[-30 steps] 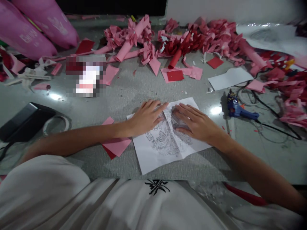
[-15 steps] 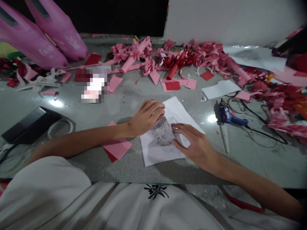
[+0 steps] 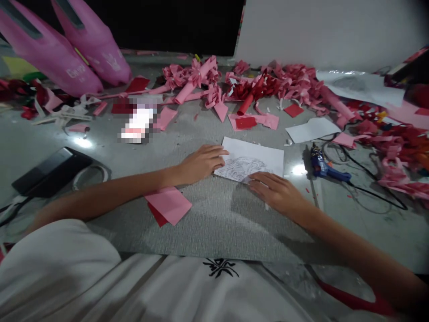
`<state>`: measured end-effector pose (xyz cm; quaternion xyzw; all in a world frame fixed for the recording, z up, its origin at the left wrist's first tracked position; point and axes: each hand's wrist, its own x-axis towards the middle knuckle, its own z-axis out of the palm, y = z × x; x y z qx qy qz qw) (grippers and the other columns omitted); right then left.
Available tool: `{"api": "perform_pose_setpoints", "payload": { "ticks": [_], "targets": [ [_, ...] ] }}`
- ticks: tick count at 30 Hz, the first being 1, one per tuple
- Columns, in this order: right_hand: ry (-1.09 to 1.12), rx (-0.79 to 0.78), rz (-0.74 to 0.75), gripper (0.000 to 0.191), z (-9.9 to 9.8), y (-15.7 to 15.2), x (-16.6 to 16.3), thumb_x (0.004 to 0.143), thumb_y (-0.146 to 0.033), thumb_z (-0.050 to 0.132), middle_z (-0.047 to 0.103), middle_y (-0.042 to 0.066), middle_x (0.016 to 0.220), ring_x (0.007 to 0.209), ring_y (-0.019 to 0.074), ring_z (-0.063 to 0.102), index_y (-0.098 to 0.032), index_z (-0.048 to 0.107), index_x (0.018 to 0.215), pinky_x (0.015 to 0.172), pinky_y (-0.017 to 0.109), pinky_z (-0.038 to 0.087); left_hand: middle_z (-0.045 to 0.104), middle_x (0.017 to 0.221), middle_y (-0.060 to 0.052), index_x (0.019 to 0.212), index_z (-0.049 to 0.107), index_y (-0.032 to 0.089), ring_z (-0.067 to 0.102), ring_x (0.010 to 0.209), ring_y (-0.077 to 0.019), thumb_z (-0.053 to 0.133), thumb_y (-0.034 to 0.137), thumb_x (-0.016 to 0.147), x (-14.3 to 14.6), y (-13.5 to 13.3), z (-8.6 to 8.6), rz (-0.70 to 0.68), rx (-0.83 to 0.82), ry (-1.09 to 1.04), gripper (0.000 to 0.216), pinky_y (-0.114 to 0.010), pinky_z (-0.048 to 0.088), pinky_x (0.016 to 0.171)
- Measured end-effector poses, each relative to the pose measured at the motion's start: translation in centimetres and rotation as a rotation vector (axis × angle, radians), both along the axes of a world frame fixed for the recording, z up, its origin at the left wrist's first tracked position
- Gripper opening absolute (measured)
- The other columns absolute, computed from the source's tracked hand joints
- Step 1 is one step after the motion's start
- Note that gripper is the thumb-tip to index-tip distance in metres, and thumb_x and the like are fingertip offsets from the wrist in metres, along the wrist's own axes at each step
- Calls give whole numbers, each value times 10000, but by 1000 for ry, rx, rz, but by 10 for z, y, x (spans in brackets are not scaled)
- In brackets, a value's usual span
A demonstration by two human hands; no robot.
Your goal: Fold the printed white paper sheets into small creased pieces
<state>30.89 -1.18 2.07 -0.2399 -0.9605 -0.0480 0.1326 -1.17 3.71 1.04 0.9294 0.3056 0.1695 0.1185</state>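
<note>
Head view: paper (image 3: 258,150) with a dark line drawing (image 3: 246,165) on the grey surface (image 3: 214,232), between the hands. Left hand (image 3: 199,164): fingers at the paper's left edge. Right hand (image 3: 279,192): fingertips at its near edge, toward the right. Whether either grip pinches or merely rests, cannot tell. Pink card (image 3: 172,205) overlaps red card (image 3: 157,216) near the left forearm (image 3: 117,195). Blue glue gun (image 3: 325,169) apart, right of the paper

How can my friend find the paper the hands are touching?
On the grey table, find the left hand and the right hand. Both touch the white sheet; unlike the plain pink paper nearby, it has a dark line drawing.
</note>
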Motion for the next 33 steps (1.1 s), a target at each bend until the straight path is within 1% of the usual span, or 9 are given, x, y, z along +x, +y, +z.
{"api": "perform_pose_setpoints", "payload": {
  "ticks": [4,8,11,14,17,21,24,30,33],
  "targets": [
    [-64,-14,16,347,0,14,-35,1065,-109,501,732,139,1060,942,252,729,-118,649,1378,806,398,642,663,1424,-131,1114,688,191,556,1417,-261,501,277,1092,0,15,-1,-35,-111,-34,207,-481,371,1218],
    [-37,5,139,331,-7,34,-65,1113,-194,467,718,121,1098,911,204,722,-115,614,1399,709,322,601,649,1415,-131,1128,661,197,573,1367,-265,502,280,1083,-4,17,3,-47,-140,-46,185,-484,371,1185],
    [-36,39,224,310,-12,45,-75,1128,-202,440,729,102,1084,858,171,720,-118,624,1363,611,278,542,630,1440,-133,1172,658,213,555,1382,-272,526,314,1072,-9,18,6,-89,-197,-61,194,-491,360,1189],
    [-30,34,285,301,-13,50,-78,1122,-152,423,750,80,1039,831,153,720,-131,661,1305,584,258,508,608,1478,-135,1364,622,241,535,1408,-272,520,334,1076,-12,20,6,-108,-226,-67,320,-496,344,1210],
    [55,-16,290,298,-15,50,-81,1125,-170,429,779,84,1016,858,165,740,-132,714,1203,623,270,534,535,1581,-137,1507,566,256,457,1500,-278,474,308,1092,-12,21,4,-126,-207,-28,428,-514,284,1258],
    [134,-99,255,315,-18,49,-85,1126,-197,438,806,95,1073,930,185,762,-151,748,1160,696,299,581,423,1692,-107,1518,586,284,351,1586,-287,481,297,1086,-11,22,4,-117,-269,22,445,-555,209,1300],
    [172,-145,259,318,-18,50,-83,1124,-203,448,810,80,1033,905,174,760,-164,763,1103,733,303,589,395,1711,-105,1491,619,283,327,1601,-289,486,310,1082,-11,22,5,-103,-301,32,431,-572,176,1312],
    [117,-89,221,304,-10,42,-65,1124,-199,447,751,50,899,730,140,692,-139,740,1178,586,268,488,415,1695,-125,1536,583,282,351,1581,-306,502,377,1086,-9,23,8,-102,-324,31,467,-588,175,1305],
    [95,-85,213,307,-6,36,-52,1124,-192,437,738,48,887,711,133,672,-136,734,1175,596,270,484,396,1706,-116,1553,564,289,324,1593,-300,505,375,1088,-9,22,9,-97,-341,43,477,-570,171,1307]
  ]
}}
